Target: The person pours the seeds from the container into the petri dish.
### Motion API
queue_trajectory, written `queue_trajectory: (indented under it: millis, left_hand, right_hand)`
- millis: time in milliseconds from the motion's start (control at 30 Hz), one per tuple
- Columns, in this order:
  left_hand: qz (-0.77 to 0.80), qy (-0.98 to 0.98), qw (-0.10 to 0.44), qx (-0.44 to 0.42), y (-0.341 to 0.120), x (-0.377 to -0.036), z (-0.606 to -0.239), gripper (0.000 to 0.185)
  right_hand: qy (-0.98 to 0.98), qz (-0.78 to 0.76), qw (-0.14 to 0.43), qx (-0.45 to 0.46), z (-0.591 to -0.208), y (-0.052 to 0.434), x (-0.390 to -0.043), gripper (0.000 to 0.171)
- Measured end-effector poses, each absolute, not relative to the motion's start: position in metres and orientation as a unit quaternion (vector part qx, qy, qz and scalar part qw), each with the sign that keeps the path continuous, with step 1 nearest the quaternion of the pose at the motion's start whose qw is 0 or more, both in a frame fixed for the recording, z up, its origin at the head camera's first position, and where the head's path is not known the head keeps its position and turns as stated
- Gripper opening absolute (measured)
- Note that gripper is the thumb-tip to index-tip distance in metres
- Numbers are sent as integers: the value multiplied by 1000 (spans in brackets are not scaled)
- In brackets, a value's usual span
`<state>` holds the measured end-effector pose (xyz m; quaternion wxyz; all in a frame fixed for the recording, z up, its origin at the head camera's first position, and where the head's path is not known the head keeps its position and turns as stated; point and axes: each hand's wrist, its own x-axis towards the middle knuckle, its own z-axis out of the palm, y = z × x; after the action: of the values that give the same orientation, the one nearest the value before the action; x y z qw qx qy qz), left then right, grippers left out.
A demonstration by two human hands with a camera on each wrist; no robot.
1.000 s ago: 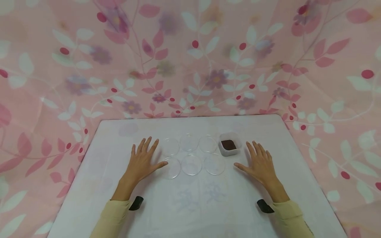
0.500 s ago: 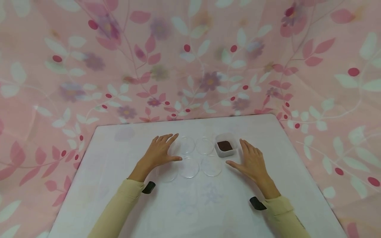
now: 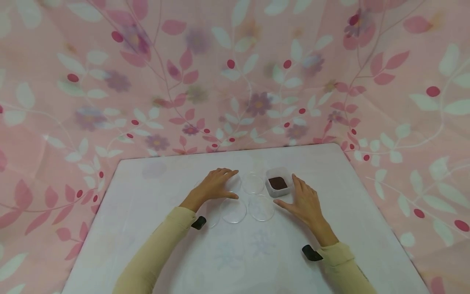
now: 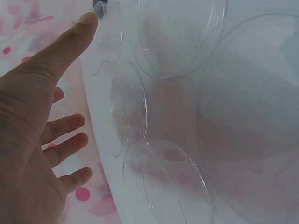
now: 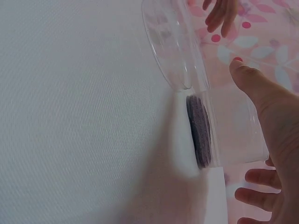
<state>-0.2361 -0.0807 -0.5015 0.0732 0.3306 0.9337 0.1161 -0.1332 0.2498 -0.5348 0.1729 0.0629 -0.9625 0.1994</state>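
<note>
Several clear round petri dishes lie in two rows on the white table, among them a near-row dish (image 3: 261, 208) and a far-row dish (image 3: 253, 183). My left hand (image 3: 213, 185) hovers over the left dishes, partly covering them, thumb and fingers spread with nothing between them. A square translucent tub (image 3: 280, 194) stands right of the dishes, holding dark brown material (image 3: 278, 183). At its right side is my right hand (image 3: 306, 204), fingers apart, fingertips close to the tub wall. In the right wrist view the brown layer (image 5: 200, 133) sits at the tub's bottom, beside the thumb.
The white-covered table (image 3: 235, 261) ends at a back edge against a pink floral cloth (image 3: 220, 81). Dark wrist straps (image 3: 199, 223) show on the undersides of both forearms.
My left hand has moved right, from beside the dishes to over them. My right hand has shifted slightly left, closer to the tub. The view has turned a little.
</note>
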Motion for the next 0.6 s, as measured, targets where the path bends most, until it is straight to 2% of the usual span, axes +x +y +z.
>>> queue_trajectory:
  millis: [200, 600]
  left_hand:
    - [124, 929, 80, 340, -60, -248, -511, 96]
    - [133, 925, 89, 345, -38, -264, -529, 94]
  right_hand:
    - [-957, 205, 198, 54, -542, 244, -139, 114]
    - [-951, 225, 209, 35, -546, 235, -146, 116]
